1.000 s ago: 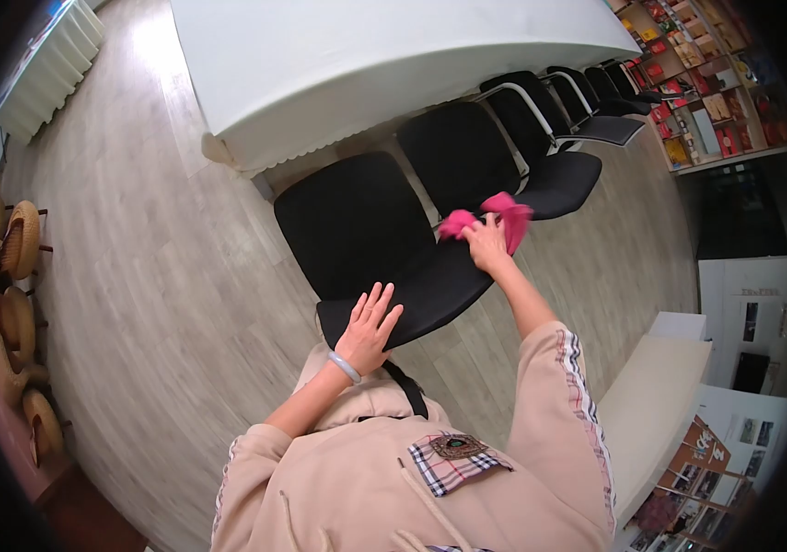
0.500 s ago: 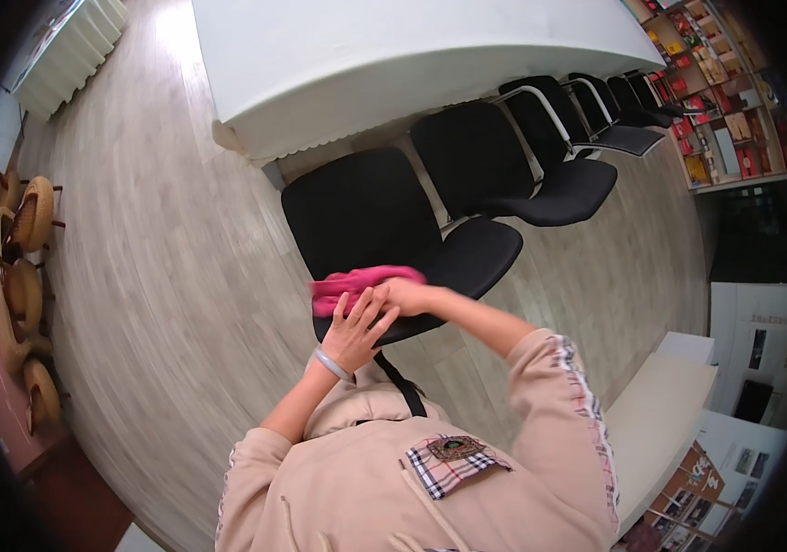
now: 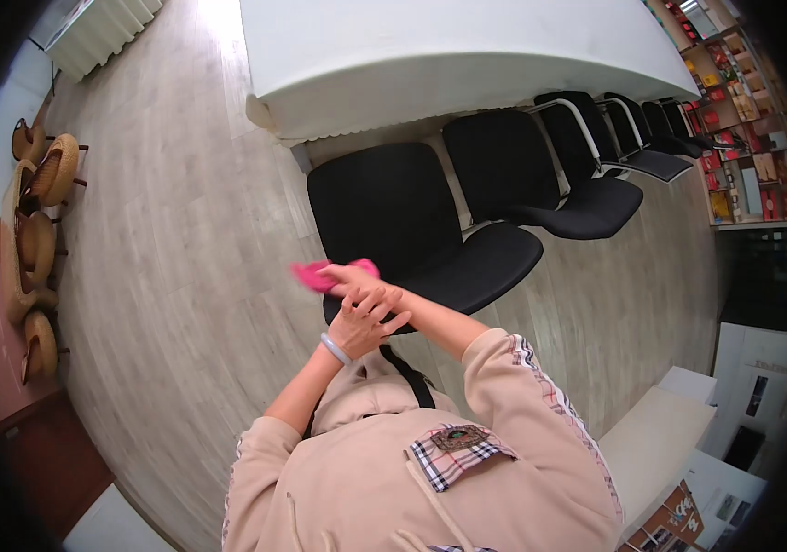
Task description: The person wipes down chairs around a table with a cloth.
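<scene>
A bright pink cloth [image 3: 311, 276] is in my right hand [image 3: 355, 279], crumpled and a little blurred, in front of the nearest black chair [image 3: 384, 207]. Most of that hand's grip is turned away from view. My left hand [image 3: 364, 322], with a pale bracelet [image 3: 335, 348] at its wrist, lies across or just beside my right wrist. Its fingers are spread and hold nothing. Whether it presses on the wrist I cannot tell.
More black chairs [image 3: 504, 161] line the table with a white cloth [image 3: 467, 64]. Wicker chairs [image 3: 39, 248] stand at the left and a stocked shelf [image 3: 743, 120] at the far right. A pale bench-like surface [image 3: 656, 442] is at lower right.
My right hand has moved left with the pink cloth, out past the chair's edge. My left hand now overlaps the right wrist instead of the cloth. The view has shifted slightly.
</scene>
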The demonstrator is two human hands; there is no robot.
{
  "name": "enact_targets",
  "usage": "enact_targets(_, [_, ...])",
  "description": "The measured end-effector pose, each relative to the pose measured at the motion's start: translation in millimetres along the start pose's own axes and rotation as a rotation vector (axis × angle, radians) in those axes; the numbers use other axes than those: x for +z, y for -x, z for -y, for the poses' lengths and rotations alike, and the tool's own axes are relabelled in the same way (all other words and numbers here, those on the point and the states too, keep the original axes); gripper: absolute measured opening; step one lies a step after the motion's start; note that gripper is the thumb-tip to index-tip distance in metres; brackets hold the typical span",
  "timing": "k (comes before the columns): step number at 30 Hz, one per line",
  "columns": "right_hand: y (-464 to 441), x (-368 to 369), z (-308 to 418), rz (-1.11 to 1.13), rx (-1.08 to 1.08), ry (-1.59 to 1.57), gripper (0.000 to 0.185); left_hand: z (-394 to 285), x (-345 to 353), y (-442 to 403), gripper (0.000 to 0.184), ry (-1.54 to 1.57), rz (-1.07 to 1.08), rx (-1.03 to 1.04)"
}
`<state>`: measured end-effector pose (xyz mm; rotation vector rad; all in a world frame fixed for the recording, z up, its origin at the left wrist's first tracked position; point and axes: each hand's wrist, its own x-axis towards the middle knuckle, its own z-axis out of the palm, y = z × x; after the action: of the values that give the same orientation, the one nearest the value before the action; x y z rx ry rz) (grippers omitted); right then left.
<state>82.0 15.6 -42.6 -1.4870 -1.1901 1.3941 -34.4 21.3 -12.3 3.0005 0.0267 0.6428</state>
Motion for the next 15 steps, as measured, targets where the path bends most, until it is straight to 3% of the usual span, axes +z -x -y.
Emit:
enact_targets(1, [9, 0, 17, 0.020, -0.040, 0.026, 0.029, -1, 3, 1, 0.068, -0.051, -0.046, 0.005])
enact_targets(2, [18, 0, 33, 0.039, -0.081, 0.051, 0.028, 3, 6, 6, 0.064, -0.127, -0.100, 0.213])
enact_targets(4, [49, -37, 5, 0.092, -0.182, 0.215, 0.020, 0, 14, 8, 0.064, 0.037, 0.007, 0.043])
enact_targets(5, [70, -63, -4, 0.080, -0.112, 0.429, 0.019, 0, -3, -2, 0.065, 0.079, -0.024, -0.052])
enact_targets(8, [136, -155, -12, -0.001, 0.227, 1.284, 0.016, 4, -25, -19, 0.070, 0.116, 0.109, -0.029])
enact_targets(9, [145, -173, -14, -0.086, 0.264, 1.409, 0.015, 4, -28, -22, 0.071, 0.169, 0.178, -0.075])
enact_targets(11, [146, -184, -22, -0.264, 0.323, 1.553, 0.015, 5, -28, -23, 0.073, 0.195, 0.160, -0.084])
enact_targets(13, [122, -152, -27, -0.313, 0.522, 1.510, 0.015, 6, -29, -22, 0.073, 0.205, 0.169, -0.091])
enact_targets(14, [106, -125, -26, -0.189, 0.589, 1.369, 0.017, 7, -28, -23, 0.073, 0.198, 0.167, -0.079])
enact_targets(15, [100, -92, 11, -0.043, 0.518, 1.172, 0.021, 7, -27, -21, 0.073, 0.212, 0.171, -0.086])
